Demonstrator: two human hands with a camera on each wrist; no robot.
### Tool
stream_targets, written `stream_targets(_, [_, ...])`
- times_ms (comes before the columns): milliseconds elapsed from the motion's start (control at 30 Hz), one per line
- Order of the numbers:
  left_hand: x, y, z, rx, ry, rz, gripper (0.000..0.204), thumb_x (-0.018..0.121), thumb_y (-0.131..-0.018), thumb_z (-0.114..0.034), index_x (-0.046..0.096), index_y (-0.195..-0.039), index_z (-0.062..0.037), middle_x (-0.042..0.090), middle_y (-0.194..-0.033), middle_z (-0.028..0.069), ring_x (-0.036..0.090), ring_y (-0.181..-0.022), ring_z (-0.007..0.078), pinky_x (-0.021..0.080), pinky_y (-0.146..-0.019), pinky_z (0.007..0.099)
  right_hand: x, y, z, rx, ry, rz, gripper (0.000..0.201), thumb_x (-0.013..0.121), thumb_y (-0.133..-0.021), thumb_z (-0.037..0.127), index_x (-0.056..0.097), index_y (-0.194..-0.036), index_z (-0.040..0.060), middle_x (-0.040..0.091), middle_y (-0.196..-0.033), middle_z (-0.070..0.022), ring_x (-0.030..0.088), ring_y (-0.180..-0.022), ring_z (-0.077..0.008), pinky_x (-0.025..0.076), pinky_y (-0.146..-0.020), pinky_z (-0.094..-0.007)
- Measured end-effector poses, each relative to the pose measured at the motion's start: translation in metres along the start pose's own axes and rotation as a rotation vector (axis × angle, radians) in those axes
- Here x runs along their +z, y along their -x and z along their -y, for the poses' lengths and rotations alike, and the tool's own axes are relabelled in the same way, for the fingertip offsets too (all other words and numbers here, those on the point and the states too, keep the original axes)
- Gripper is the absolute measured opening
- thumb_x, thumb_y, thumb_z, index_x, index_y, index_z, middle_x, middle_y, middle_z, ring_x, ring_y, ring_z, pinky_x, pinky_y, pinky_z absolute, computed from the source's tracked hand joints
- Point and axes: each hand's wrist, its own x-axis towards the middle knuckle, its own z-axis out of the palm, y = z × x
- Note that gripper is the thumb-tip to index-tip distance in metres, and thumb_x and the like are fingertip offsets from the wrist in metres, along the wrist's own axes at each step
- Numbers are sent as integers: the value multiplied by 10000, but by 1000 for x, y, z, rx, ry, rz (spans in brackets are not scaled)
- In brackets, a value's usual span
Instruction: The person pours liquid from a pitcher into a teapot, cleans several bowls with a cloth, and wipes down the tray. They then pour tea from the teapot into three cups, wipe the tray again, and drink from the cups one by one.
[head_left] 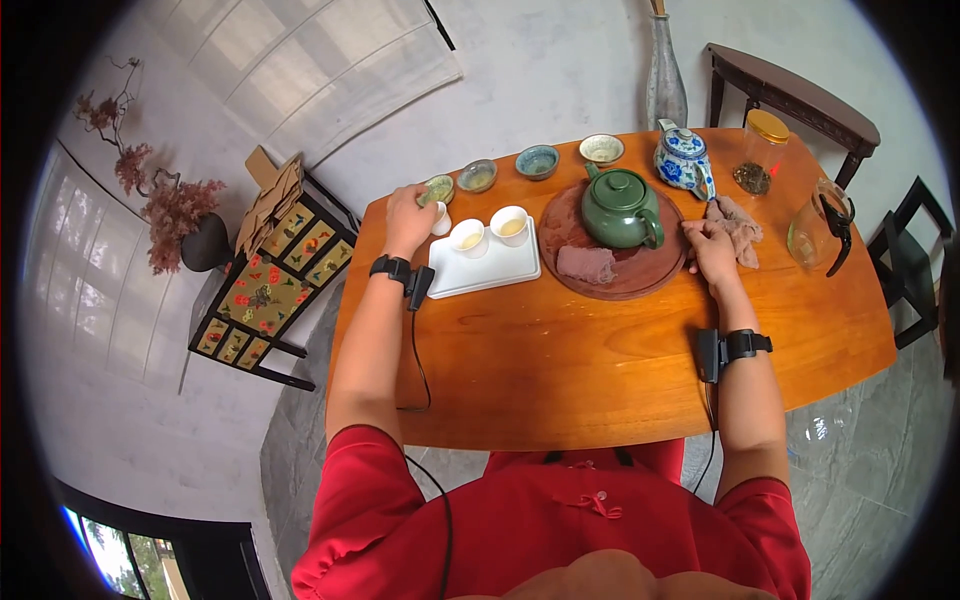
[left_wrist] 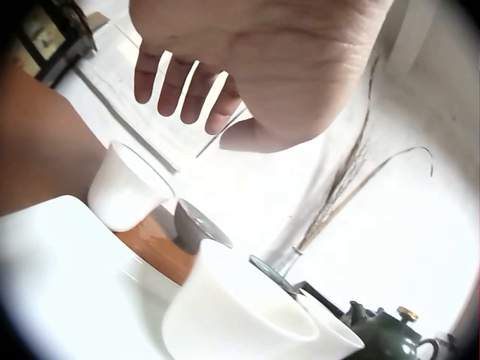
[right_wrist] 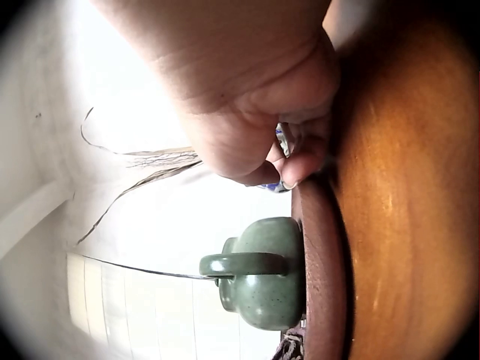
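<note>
My left hand (head_left: 409,220) hovers at the left of the table, over a small white cup (head_left: 441,220) beside the white tray (head_left: 484,279). Its fingers are extended and hold nothing in the left wrist view, with that white cup (left_wrist: 127,187) below. Two white cups (head_left: 468,238) with pale yellow liquid stand on the tray. Just past the left fingers is a small green bowl (head_left: 437,188). My right hand (head_left: 712,250) rests by the edge of the round wooden board (head_left: 640,285), fingers loosely bent, near a crumpled cloth (head_left: 738,228). A green teapot (head_left: 618,212) stands on the board.
Several small bowls (head_left: 538,161) line the table's far edge. A folded pinkish cloth (head_left: 586,265) lies on the board. A blue-and-white teapot (head_left: 684,162), a jar with a yellow lid (head_left: 757,165) and a glass pitcher (head_left: 812,238) stand at the right.
</note>
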Motion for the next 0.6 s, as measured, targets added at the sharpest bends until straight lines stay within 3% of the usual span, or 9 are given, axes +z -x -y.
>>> stream_targets(100, [-10, 16, -32, 80, 2, 39, 431, 656, -777, -302, 625, -1124, -48, 615, -1109, 131, 520, -1126, 298, 379, -971, 422, 0, 0, 0, 8, 5, 0, 193, 556, -920, 152, 617, -1019, -1, 562, -748, -9, 494, -549, -70, 418, -429, -212])
stream_targets(167, [-16, 26, -50, 212, 62, 329, 503, 645, -785, -351, 596, -1211, -88, 594, -1181, 120, 504, -1160, 300, 331, -1025, 442, 0, 0, 0, 2, 1, 5, 193, 555, -920, 152, 617, -1021, -1, 562, -747, -9, 494, -552, -69, 418, -430, -211])
stream_targets(233, [-16, 35, -60, 220, 11, 387, 604, 699, -743, -324, 550, -1278, -87, 574, -1221, 130, 497, -1182, 290, 357, -1023, 408, -1, 0, -1, -3, -2, 7, 194, 555, -920, 152, 616, -1023, -1, 562, -747, -8, 495, -555, -68, 419, -430, -210])
stream_targets(300, [-14, 35, -63, 280, -57, 577, 695, 748, -708, -257, 498, -1332, -81, 546, -1286, 125, 503, -1199, 254, 392, -1015, 336, -1, -1, -1, -4, -18, 14, 193, 553, -920, 148, 614, -1028, -1, 561, -742, -7, 494, -551, -66, 419, -426, -209])
stream_targets(333, [-10, 35, -62, 235, -9, 587, 674, 770, -673, -188, 531, -1288, -52, 579, -1235, 114, 539, -1152, 248, 416, -986, 331, -1, -1, -1, -4, -20, 10, 193, 553, -920, 148, 614, -1028, -1, 561, -742, -7, 494, -551, -66, 419, -426, -209])
stream_targets(467, [-9, 29, -65, 193, 53, 651, 596, 761, -675, -155, 569, -1225, -29, 613, -1161, 115, 576, -1088, 239, 446, -941, 319, -1, -2, -3, -12, -32, 16, 187, 556, -918, 147, 611, -1016, -2, 559, -732, -8, 492, -534, -68, 416, -415, -211])
stream_targets(600, [-18, 15, -77, 117, 140, 523, 547, 756, -666, -141, 596, -1176, -23, 630, -1094, 133, 592, -1047, 239, 462, -915, 319, 0, -3, -4, -10, -28, 4, 183, 562, -914, 149, 610, -1002, -4, 560, -730, -12, 495, -516, -74, 416, -410, -217])
